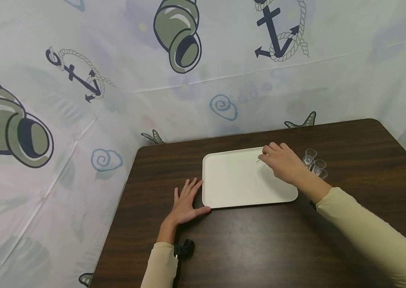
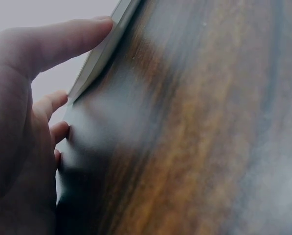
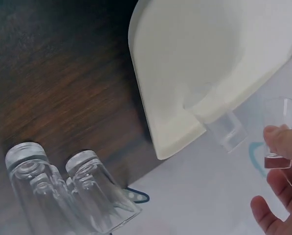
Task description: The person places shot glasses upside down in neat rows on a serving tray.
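A cream rectangular tray (image 1: 237,180) lies on the dark wooden table. My left hand (image 1: 185,208) spreads its straight fingers along the tray's left side, with the thumb at the near left corner; the left wrist view shows that thumb (image 2: 72,41) against the rim. Over the tray's right half, my right hand (image 1: 281,160) pinches a small clear shot glass (image 3: 279,110) between thumb and fingers. Another clear shot glass (image 3: 226,129) stands on the tray close to this hand in the right wrist view. The head view mostly hides both behind the hand.
Several more clear shot glasses (image 1: 319,166) stand grouped on the table right of the tray, beside my right wrist. The brown table (image 1: 260,248) extends around the tray. A white cloth (image 1: 195,104) printed with shells and anchors hangs behind it.
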The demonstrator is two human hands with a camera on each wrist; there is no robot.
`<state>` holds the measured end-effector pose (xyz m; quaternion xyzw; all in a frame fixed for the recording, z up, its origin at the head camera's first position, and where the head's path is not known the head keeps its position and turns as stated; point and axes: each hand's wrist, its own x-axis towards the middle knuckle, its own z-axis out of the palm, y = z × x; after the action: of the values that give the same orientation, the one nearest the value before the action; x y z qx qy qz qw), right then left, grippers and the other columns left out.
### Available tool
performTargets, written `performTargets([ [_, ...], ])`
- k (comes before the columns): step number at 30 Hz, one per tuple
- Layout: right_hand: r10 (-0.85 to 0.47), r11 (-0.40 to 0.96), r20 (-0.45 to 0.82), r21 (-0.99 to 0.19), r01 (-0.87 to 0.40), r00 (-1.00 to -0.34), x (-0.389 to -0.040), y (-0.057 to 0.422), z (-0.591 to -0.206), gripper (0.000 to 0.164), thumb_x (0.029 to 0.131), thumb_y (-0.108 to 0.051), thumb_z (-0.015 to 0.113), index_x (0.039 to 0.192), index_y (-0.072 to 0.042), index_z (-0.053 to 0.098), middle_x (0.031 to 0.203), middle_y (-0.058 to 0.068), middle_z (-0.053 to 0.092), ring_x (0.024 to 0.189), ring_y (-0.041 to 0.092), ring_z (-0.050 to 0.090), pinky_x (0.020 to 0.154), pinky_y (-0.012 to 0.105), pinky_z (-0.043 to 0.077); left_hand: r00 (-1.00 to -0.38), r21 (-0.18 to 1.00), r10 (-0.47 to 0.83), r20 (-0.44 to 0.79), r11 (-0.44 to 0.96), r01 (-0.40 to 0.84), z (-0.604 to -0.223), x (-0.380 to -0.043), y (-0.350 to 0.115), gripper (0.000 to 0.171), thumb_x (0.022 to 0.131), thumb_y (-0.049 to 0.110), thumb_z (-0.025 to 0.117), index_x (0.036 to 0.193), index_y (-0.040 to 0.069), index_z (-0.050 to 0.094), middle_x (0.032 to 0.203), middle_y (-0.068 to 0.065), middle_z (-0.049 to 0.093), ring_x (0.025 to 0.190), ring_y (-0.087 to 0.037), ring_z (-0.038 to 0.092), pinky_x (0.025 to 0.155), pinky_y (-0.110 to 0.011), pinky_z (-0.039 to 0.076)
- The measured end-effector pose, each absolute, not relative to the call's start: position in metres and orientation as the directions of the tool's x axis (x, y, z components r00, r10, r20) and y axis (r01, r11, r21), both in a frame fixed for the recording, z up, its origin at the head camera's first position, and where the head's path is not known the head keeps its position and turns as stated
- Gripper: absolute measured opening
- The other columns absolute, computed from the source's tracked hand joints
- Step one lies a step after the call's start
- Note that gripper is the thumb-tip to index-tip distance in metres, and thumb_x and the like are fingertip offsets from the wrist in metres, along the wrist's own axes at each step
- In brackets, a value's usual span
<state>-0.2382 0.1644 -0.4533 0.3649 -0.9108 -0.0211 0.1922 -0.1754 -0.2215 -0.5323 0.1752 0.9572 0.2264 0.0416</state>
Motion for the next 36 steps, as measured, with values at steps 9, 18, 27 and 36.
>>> performTargets([
  [9,-0.726,0.687,0.251,0.301,-0.661,-0.64,-0.241,0.159,-0.464,0.022,0.083,-0.003,0.077,0.102,-0.009,0.067,0.101,0.011,0.057,0.095,0.029,0.051,0.074,0.044,0.041,-0.932,0.454,0.362,0.006,0.83,0.325,-0.535,-0.175,-0.22,0.095,0.081,0.066,0.065,0.158,0.029,0.023,0.163,-0.007,0.018,0.149,-0.033,0.006,0.108,-0.069,-0.005],
  [18,-0.747,0.661,0.223,0.35,-0.664,-0.627,-0.245,0.155,-0.474,0.016,0.083,-0.002,0.075,0.093,-0.01,0.066,0.097,0.01,0.055,0.09,0.028,0.049,0.075,0.045,0.042,-0.932,0.457,0.361,0.021,0.826,0.33,-0.537,-0.175,-0.222,0.095,0.081,0.067,0.065,0.158,0.029,0.024,0.163,-0.006,0.019,0.15,-0.031,0.006,0.108,-0.069,-0.005],
  [27,-0.786,0.614,0.24,0.413,-0.673,-0.57,-0.244,0.145,-0.481,0.018,0.077,-0.002,0.079,0.081,-0.008,0.063,0.093,0.01,0.053,0.085,0.026,0.046,0.068,0.04,0.036,-0.936,0.453,0.351,0.0,0.835,0.313,-0.534,-0.173,-0.222,0.096,0.08,0.068,0.064,0.158,0.03,0.023,0.163,-0.006,0.018,0.15,-0.029,0.005,0.109,-0.068,-0.006],
  [36,-0.803,0.594,0.25,0.415,-0.689,-0.542,-0.248,0.141,-0.48,0.017,0.079,-0.004,0.078,0.077,-0.009,0.062,0.092,0.01,0.053,0.083,0.026,0.043,0.068,0.04,0.035,-0.938,0.458,0.348,0.011,0.832,0.314,-0.534,-0.174,-0.22,0.095,0.08,0.067,0.065,0.158,0.029,0.024,0.163,-0.005,0.018,0.15,-0.03,0.005,0.109,-0.067,-0.006],
])
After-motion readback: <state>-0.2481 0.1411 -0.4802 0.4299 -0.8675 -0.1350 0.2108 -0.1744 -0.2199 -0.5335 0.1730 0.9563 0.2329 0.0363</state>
